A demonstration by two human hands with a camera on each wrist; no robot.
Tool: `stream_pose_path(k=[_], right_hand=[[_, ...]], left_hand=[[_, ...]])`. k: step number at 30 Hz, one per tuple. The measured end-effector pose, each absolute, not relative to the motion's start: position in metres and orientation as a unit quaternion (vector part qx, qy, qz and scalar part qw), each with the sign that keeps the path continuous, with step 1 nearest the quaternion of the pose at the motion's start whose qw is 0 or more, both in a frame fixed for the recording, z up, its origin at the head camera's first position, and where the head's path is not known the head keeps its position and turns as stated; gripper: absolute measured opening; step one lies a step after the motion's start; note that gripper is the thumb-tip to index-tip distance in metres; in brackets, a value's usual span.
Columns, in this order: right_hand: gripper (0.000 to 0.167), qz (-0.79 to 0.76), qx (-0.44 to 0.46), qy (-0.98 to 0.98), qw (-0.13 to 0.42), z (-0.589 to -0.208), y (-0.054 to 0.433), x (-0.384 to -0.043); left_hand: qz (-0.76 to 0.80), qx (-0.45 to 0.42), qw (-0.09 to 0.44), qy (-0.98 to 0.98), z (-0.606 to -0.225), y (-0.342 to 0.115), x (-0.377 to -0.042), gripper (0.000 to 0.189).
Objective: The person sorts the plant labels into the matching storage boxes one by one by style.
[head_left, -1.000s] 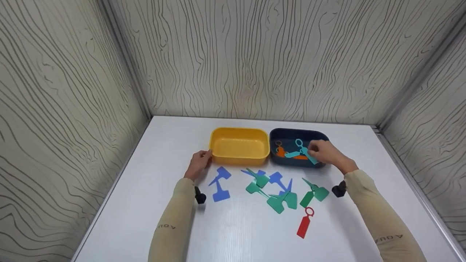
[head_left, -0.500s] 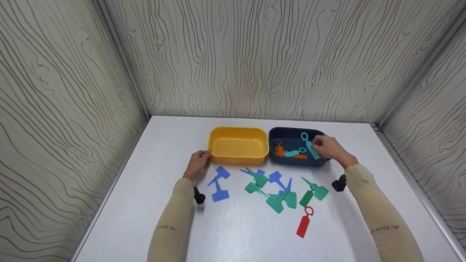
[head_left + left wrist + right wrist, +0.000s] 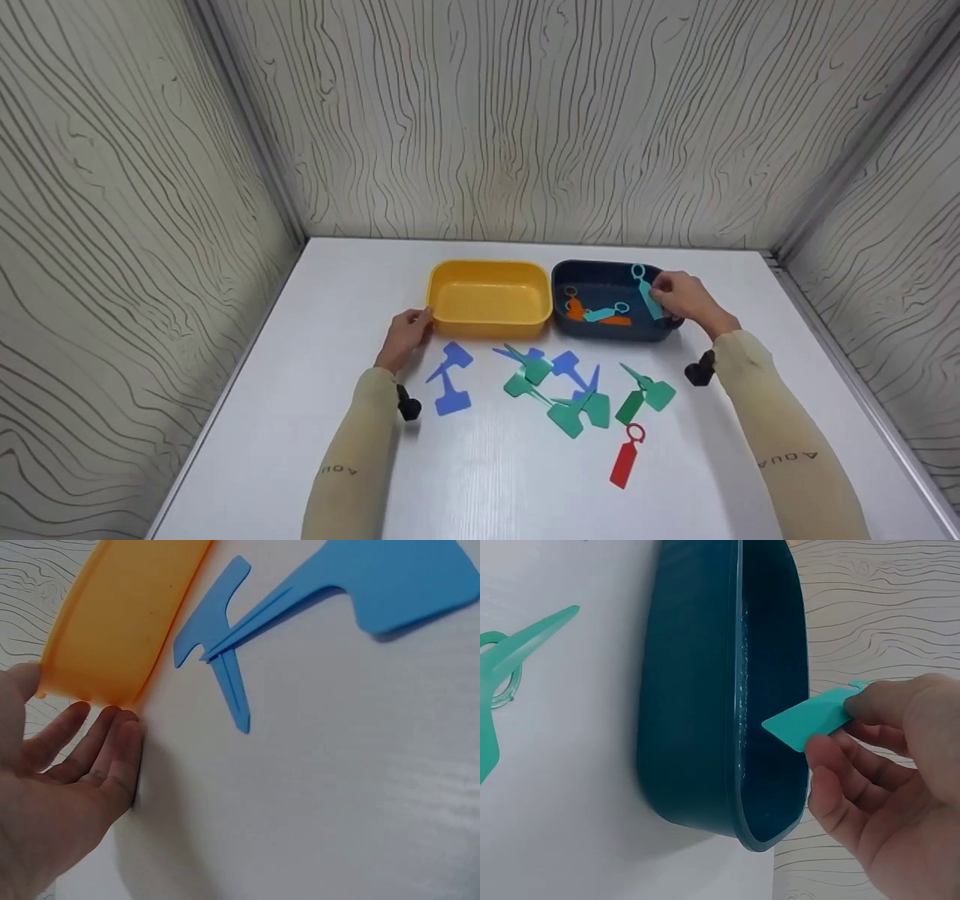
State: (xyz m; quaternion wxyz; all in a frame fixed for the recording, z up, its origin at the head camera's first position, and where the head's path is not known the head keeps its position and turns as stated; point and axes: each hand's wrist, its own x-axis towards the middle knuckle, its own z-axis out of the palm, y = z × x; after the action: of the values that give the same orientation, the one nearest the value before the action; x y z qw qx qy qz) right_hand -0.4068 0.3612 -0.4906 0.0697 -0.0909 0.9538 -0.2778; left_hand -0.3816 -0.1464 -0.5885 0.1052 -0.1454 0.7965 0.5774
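Note:
A yellow plastic container (image 3: pixel 491 330) stands beside a dark blue container (image 3: pixel 600 330). My left hand (image 3: pixel 409 330) holds the yellow container at its left end. In the left wrist view, its thumb is at the rim and its bent fingers touch the outer wall. Over the right end of the dark blue container, my right hand (image 3: pixel 681 294) pinches a turquoise ring tag (image 3: pixel 649 300) between thumb and fingers, ring end up. Inside that container lie another turquoise ring tag (image 3: pixel 602 314) and orange tags (image 3: pixel 576 308).
In front of the containers lie several blue T-shaped plant labels (image 3: pixel 453 403) and several green plant labels (image 3: pixel 566 421). A dark green tag (image 3: pixel 630 407) and a red ring tag (image 3: pixel 623 465) lie nearer. Patterned walls (image 3: pixel 510 150) enclose the white table (image 3: pixel 525 495).
My right hand has moved to the right and slightly back with one turquoise tag, apart from the other turquoise tag, which now lies in the dark blue container. My left hand stays put.

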Motion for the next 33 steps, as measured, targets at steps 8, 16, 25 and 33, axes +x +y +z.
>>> stream_pose_path(k=[8,16,25,33], right_hand=[[0.032,-0.273,-0.083,0.955,0.081,-0.492,0.362,-0.405],[0.027,-0.245,-0.102,0.959,0.103,-0.493,0.356,-0.396],[0.016,-0.211,-0.148,0.958,0.124,-0.496,0.339,-0.376],[0.017,-0.163,-0.181,0.962,0.122,-0.5,0.327,-0.361]], left_hand=[[0.576,-0.144,0.102,0.799,-0.592,-0.148,-0.379,0.054],[0.575,-0.136,0.095,0.801,-0.593,-0.148,-0.378,0.051],[0.578,-0.14,0.1,0.798,-0.59,-0.148,-0.38,0.051],[0.571,-0.147,0.1,0.802,-0.589,-0.145,-0.382,0.053]])
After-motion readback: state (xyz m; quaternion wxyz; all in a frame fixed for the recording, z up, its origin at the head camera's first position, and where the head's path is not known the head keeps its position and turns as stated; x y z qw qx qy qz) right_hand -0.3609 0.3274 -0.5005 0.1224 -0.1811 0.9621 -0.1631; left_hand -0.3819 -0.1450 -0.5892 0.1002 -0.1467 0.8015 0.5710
